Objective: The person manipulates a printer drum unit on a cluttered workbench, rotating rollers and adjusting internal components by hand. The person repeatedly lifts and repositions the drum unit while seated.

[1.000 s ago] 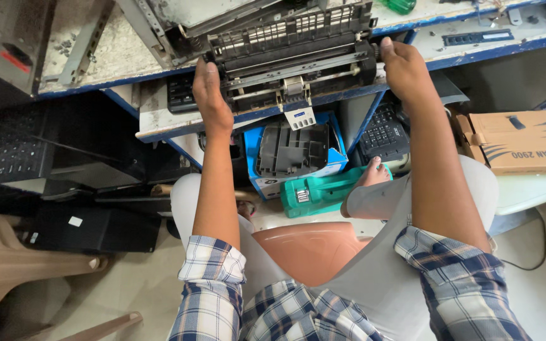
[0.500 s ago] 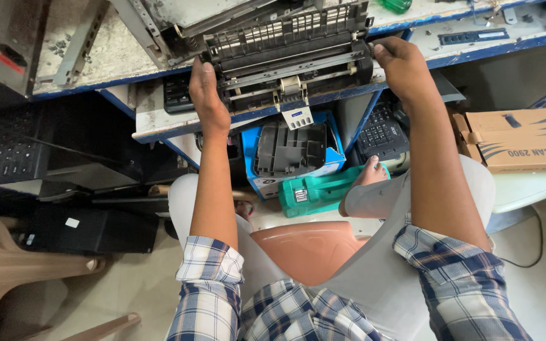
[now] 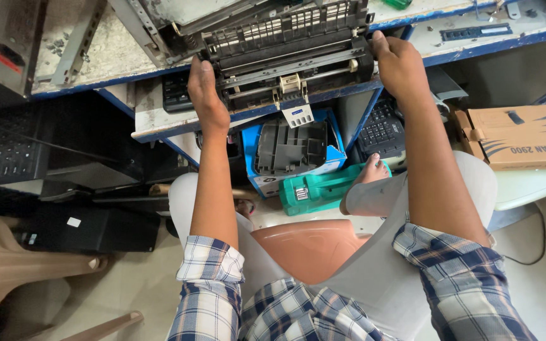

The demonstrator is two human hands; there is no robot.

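Gripping one black printer assembly (image 3: 285,53) at the workbench (image 3: 96,57) edge, two hands work: left hand (image 3: 205,95) clasps its left end, right hand (image 3: 399,63) its right, above two keyboards (image 3: 382,129), one blue box (image 3: 333,161) and one green device (image 3: 320,189).

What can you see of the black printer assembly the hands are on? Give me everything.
The black printer assembly is a stripped, cover-less unit that looks like dark plastic with metal rods running across its width. A ribbed, slotted grille forms the top, and a pale cream carriage piece sits at front centre above a small white tag. It lies across the edge of the worn blue-trimmed workbench, front overhanging. The left hand grips its left end, the right hand its right end. It looks dusty.
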